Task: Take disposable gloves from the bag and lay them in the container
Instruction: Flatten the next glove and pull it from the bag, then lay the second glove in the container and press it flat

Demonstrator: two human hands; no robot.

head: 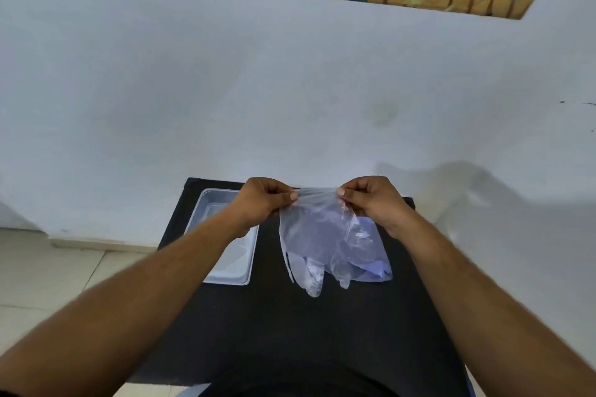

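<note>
Both hands, the left hand (263, 200) and the right hand (371, 198), pinch the cuff of a clear glove (317, 242) and hold it above the table's (274, 316) far edge, beside the container (225, 279) near the far left corner. I think the thin film can cling to the bluish bag (375, 255) lying under it and drag it, or fold when it is laid down.

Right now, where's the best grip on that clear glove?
Probably the cuff edge, pinched from above at its two corners, as the left hand and right hand do. The glove hangs limp, fingers down, so the stretched cuff is its only taut part.
</note>
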